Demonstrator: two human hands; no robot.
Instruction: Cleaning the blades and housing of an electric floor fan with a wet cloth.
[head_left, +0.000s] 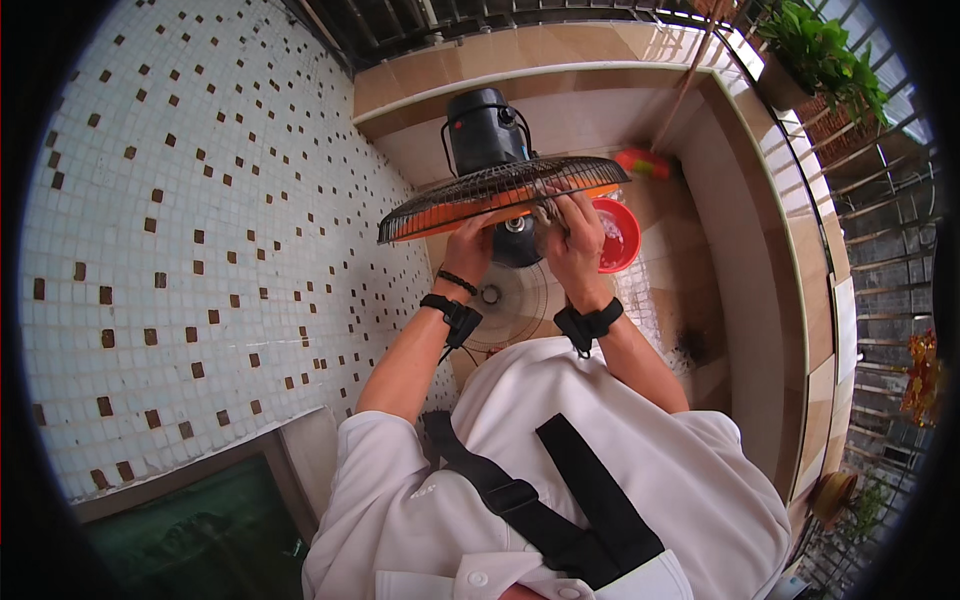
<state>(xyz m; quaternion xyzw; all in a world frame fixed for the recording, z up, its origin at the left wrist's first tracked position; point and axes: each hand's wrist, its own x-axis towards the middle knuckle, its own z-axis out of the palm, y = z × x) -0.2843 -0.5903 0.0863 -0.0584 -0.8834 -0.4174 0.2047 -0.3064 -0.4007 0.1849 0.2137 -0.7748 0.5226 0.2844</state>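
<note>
An electric fan stands before me, with a black motor housing (487, 131), orange blades (465, 208) and a black wire rear guard (517, 180). My left hand (471, 247) is at the near side of the fan, its fingers against the orange blade area; whether it grips anything is unclear. My right hand (574, 232) holds a greyish cloth (551, 214) against the guard's near side. Between my hands, the bare metal shaft (514, 224) shows in front of a dark round part. A detached round wire guard (517, 300) lies low, below my wrists.
A red basin (621, 236) with water or suds stands on the tiled floor right of the fan. Beyond it lies an orange-red broom head (643, 163). A mosaic-tiled wall (225, 225) rises at left, a low ledge (780, 225) curves at right, and a potted plant (821, 64) sits upper right.
</note>
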